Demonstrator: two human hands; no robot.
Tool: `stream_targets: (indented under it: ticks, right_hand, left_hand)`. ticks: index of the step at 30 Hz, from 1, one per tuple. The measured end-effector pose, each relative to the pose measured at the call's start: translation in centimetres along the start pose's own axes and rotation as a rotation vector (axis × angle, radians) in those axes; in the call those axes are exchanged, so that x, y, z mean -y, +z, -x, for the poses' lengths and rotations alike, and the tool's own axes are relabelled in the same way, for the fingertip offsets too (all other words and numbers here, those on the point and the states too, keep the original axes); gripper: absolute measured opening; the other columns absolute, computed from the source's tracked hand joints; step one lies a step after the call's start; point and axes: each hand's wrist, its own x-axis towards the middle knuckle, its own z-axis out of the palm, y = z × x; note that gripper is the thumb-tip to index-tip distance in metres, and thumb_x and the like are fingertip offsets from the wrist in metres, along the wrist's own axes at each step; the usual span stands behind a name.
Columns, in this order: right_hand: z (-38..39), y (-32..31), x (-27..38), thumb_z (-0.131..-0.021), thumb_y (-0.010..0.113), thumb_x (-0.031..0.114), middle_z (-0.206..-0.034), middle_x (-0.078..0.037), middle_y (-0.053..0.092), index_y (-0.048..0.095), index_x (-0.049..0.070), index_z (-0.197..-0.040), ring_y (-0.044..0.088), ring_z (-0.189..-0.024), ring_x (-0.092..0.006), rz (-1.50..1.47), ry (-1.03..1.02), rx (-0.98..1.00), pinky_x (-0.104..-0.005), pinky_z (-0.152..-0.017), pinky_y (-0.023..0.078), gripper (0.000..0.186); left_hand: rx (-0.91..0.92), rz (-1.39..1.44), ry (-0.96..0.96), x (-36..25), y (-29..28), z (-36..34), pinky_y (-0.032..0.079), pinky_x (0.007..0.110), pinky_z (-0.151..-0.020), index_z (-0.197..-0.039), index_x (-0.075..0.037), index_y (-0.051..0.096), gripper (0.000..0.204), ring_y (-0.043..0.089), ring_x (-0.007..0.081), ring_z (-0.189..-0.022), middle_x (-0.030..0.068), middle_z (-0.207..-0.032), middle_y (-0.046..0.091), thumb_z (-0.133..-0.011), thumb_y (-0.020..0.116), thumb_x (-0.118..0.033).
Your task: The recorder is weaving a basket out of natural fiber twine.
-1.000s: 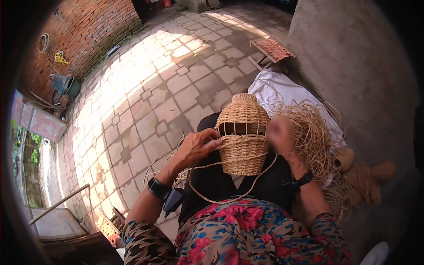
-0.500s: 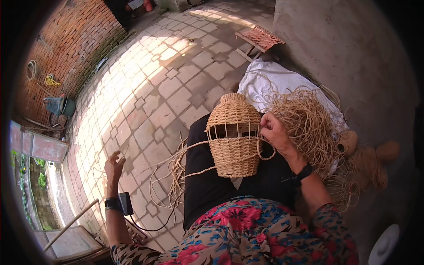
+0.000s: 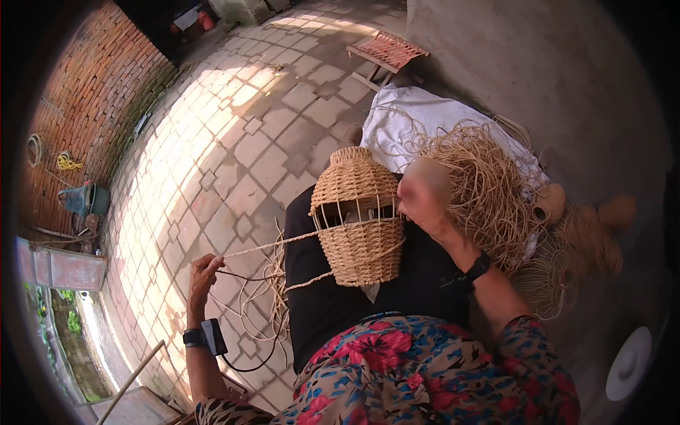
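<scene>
A woven straw vase-shaped basket with an unwoven band of bare spokes rests on my lap, on a black cloth. My right hand grips the basket's right side at the open band. My left hand is stretched out to the left, shut on a straw cord that runs taut from the basket. Loose loops of the same cord hang below it. My left wrist wears a black band with a small device.
A tangled heap of straw cord lies on a white cloth to the right, with woven pieces beside it. A small woven stool stands farther off on the paved yard. A brick wall runs along the left.
My left hand left the basket, swung far out to the left and pulled the straw cord taut. My right hand stayed on the basket's right side.
</scene>
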Motion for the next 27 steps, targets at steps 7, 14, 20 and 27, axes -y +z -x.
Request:
stream_targets:
  ticks: [7,14,20,27]
  right_hand:
    - [0.4,0.0,-0.2,-0.076,0.056,-0.004,-0.069,0.004,0.041,0.047,0.004,-0.083,0.039,-0.061,-0.0045,0.106,-0.067,-0.026,-0.0233,-0.055,0.035,0.014]
    - [1.2,1.4,2.1,-0.078,0.065,0.002,-0.068,-0.002,0.053,0.052,0.004,-0.088,0.047,-0.057,-0.0088,0.440,-0.270,-0.312,-0.0260,-0.055,0.043,0.016]
    - [1.3,6.5,5.9,-0.078,0.071,0.007,-0.067,-0.007,0.057,0.054,0.006,-0.089,0.058,-0.055,-0.0182,0.543,-0.517,-0.177,-0.0328,-0.053,0.048,0.021]
    - [0.5,8.0,5.6,-0.073,0.063,-0.003,-0.075,-0.010,0.058,0.050,0.008,-0.092,0.062,-0.065,-0.0325,0.891,-0.654,-0.216,-0.0422,-0.057,0.048,0.025]
  left_hand:
    - [-0.047,-0.074,0.066,-0.8,-0.9,-0.6,0.028,0.026,-0.043,-0.073,-0.001,0.063,0.043,0.038,0.0072,-0.047,-0.0029,-0.054,0.043,-0.088,0.065,-0.041]
    - [-0.367,-0.301,0.285,-2.1,3.9,-1.6,0.047,0.030,-0.058,-0.095,-0.002,0.069,0.030,0.060,0.0142,-0.068,0.0083,-0.073,0.064,-0.083,0.070,-0.030]
    - [0.462,0.926,-0.469,-11.2,12.8,2.0,0.032,0.020,-0.044,-0.109,-0.008,0.063,0.040,0.045,0.0040,-0.051,-0.0025,-0.069,0.060,-0.095,0.055,-0.045]
    - [0.224,1.105,-0.232,-13.6,17.2,-0.2,0.039,0.019,-0.050,-0.097,-0.011,0.063,0.021,0.048,0.0035,-0.057,-0.0043,-0.073,0.059,-0.092,0.064,-0.031]
